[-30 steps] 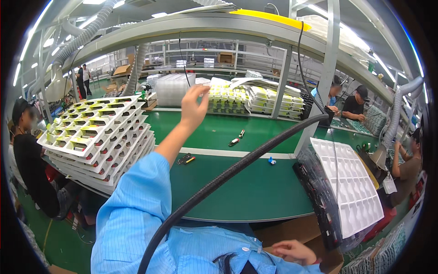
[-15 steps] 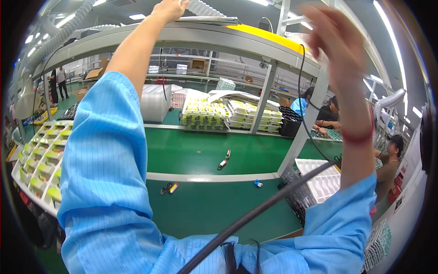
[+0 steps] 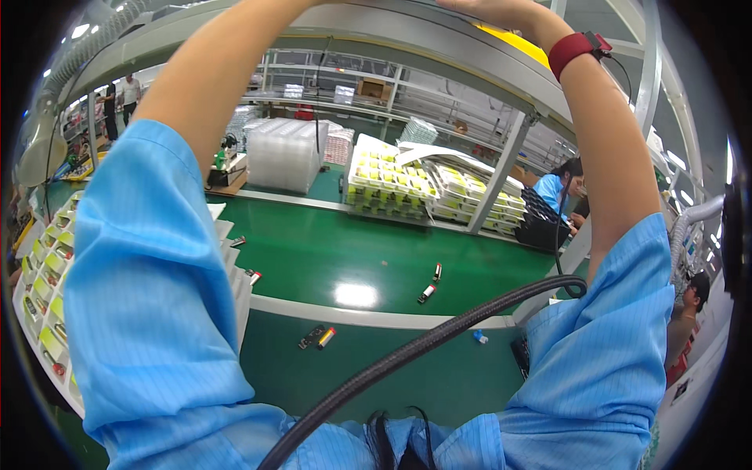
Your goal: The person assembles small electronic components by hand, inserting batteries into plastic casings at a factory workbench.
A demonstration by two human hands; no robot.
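My left forearm [image 3: 223, 59] reaches up to the top edge, where the left hand passes out of the picture. At the upper right, my right hand [image 3: 501, 9] is at the raised shelf beam [image 3: 423, 30], its fingers largely cut off by the top edge. Whether it grips anything there cannot be seen. A red wristband [image 3: 576, 53] circles that wrist. Below, a small black part [image 3: 311, 337] and a yellow-and-red cylinder [image 3: 327, 338] lie side by side on the green bench [image 3: 313, 384]. A small blue-and-white piece [image 3: 479, 337] rests farther right.
A thick black cable [image 3: 407, 356] crosses in front of me. White trays with yellow-green inserts stand at the left [image 3: 47, 313] and the back [image 3: 388, 176]. Two small cylindrical parts [image 3: 427, 293] lie on the green belt [image 3: 329, 243]. A co-worker [image 3: 554, 188] sits at the right.
My right hand has moved up and left to the shelf beam. My left hand has gone out past the top edge. The view has shifted, revealing more of the left trays.
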